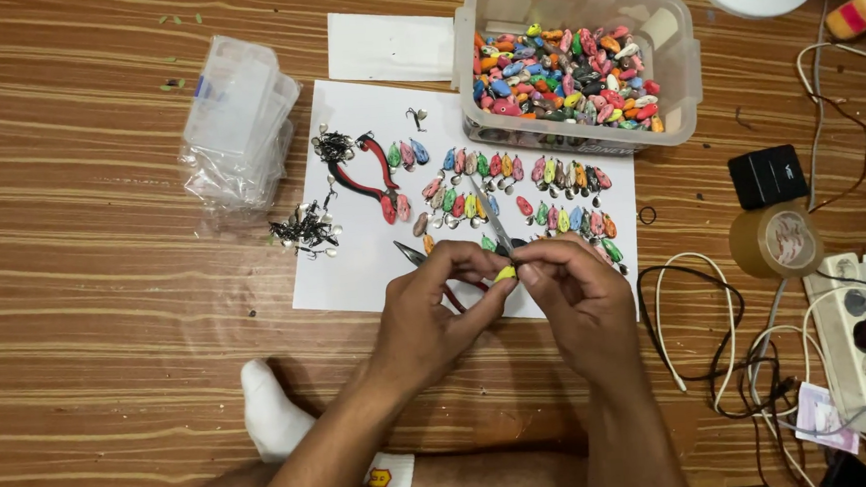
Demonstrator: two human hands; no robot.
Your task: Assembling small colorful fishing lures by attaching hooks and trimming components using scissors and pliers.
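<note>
Floor of striped wood carries everything here, with open room to the left of the hands and a crowded edge on their right, where a power strip, tangled cables and a roll of tape lie. A white sheet of paper lies just beyond the hands; its near edge is partly hidden behind them. A clear plastic box full of coloured lure bodies stands on the sheet's far right corner. A bag of clear packets lies far left of the hands. Rows of coloured lures lie on the sheet just past the fingertips, with red-handled pliers and a heap of small metal hooks off to the far left. The left hand pinches a small yellow lure between thumb and fingers, right in front of the person. The right hand is closed, fingertips meeting at the lure; what it holds is too small to tell. A second pair of pliers is mostly hidden behind the left hand.
</note>
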